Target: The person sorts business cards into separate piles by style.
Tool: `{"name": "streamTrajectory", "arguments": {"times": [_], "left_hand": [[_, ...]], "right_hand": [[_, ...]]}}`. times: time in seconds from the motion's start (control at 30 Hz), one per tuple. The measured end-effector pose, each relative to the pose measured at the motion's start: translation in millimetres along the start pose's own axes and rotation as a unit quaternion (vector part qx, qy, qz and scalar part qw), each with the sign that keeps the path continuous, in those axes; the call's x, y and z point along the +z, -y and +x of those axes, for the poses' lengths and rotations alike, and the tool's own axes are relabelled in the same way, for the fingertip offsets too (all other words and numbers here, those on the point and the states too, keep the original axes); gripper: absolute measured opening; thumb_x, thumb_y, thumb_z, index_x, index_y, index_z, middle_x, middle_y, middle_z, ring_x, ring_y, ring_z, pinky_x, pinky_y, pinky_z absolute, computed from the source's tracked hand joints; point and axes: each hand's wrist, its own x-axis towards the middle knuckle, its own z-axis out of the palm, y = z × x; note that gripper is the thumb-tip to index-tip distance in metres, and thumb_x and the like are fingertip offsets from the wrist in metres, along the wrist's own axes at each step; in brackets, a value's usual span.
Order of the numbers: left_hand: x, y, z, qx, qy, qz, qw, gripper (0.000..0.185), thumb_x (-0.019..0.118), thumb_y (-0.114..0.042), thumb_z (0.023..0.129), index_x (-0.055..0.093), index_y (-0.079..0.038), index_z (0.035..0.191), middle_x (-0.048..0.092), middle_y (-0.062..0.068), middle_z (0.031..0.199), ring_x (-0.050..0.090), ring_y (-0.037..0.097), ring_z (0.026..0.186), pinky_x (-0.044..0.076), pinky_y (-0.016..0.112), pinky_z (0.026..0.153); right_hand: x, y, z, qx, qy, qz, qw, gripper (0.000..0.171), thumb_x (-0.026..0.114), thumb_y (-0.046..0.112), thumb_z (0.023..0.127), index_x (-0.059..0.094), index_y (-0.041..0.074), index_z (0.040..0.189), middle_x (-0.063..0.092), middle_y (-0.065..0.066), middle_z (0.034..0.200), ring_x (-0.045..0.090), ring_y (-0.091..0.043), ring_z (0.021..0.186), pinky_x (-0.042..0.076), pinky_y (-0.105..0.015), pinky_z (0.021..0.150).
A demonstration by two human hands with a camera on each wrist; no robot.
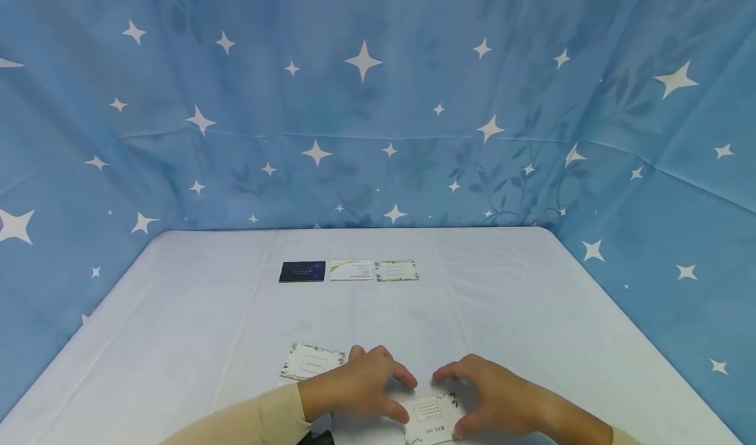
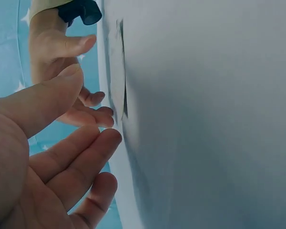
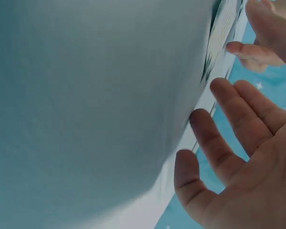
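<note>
A white business card with a leafy border and printed text (image 1: 430, 420) lies flat on the table near its front. My left hand (image 1: 366, 386) is at the card's left side, fingers spread and loosely bent, thumb tip right at the card's edge. On the other side is my right hand (image 1: 502, 396), its thumb by the lower right corner and its fingers reaching past the far edge. Both palms face inward in the wrist views, with nothing held in the left hand (image 2: 62, 162) or the right hand (image 3: 243, 143). The card (image 2: 117, 71) looks thin, seen nearly edge-on.
Another leaf-bordered card (image 1: 313, 361) lies left of the left hand, partly covering something pale beneath. Farther back, a dark blue card (image 1: 302, 272), a white card with a yellow curve (image 1: 352, 270) and a leaf-bordered card (image 1: 398, 271) form a row on the white tablecloth (image 1: 502, 300).
</note>
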Motion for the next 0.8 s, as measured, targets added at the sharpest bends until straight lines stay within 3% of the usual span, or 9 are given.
{"name": "streamTrajectory", "arguments": {"times": [0.23,0.43,0.8], "left_hand": [[4.7,-2.8,-4.4,0.019,-0.003,0.025,0.9995,0.042,0.086,-0.039,0.076,0.075,-0.029,0.115,0.060,-0.024,0.101,0.044,-0.002,0.098,0.026,0.031,0.079],[7.5,-2.2,-5.9,0.028,-0.003,0.023,0.9993,0.044,0.086,-0.041,0.076,0.074,-0.030,0.117,0.059,-0.025,0.101,0.043,-0.003,0.096,0.026,0.031,0.078],[5.9,-2.3,-6.9,0.032,-0.010,0.038,0.9987,0.048,0.087,-0.043,0.075,0.073,-0.029,0.119,0.061,-0.025,0.103,0.044,-0.001,0.099,0.026,0.032,0.078]], "right_hand": [[9.9,-1.6,-5.9,-0.059,-0.024,-0.065,0.996,0.068,0.079,0.056,0.076,0.064,0.018,0.130,0.058,0.019,0.119,0.051,-0.006,0.107,0.047,-0.034,0.088],[10.8,0.6,-6.1,-0.055,-0.030,-0.074,0.995,0.053,0.080,0.044,0.082,0.065,0.020,0.127,0.058,0.020,0.116,0.049,-0.005,0.104,0.046,-0.034,0.085],[12.3,3.3,-2.9,-0.039,-0.045,-0.088,0.994,0.049,0.076,0.050,0.085,0.066,0.023,0.124,0.057,0.020,0.115,0.049,-0.005,0.104,0.045,-0.036,0.086]]}}
